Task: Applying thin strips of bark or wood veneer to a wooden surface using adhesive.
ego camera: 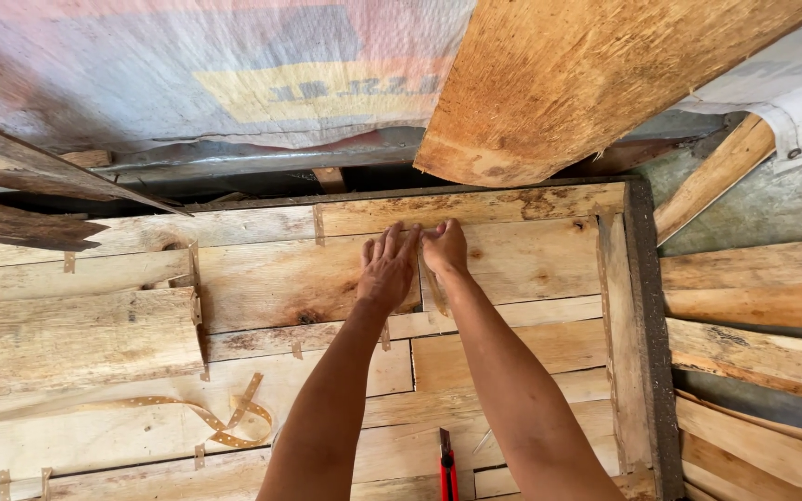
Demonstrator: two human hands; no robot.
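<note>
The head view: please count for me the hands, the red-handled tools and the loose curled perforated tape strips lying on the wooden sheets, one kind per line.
Hands: 2, the left hand and the right hand, both pressed flat on the wood veneer sheet
Red-handled tool: 1
Loose curled perforated tape strip: 1
Total: 4

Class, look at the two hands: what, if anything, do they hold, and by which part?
Nothing is gripped. The left hand lies flat on the veneer sheet; the right hand presses its fingertips onto a tape strip at the seam.
</note>
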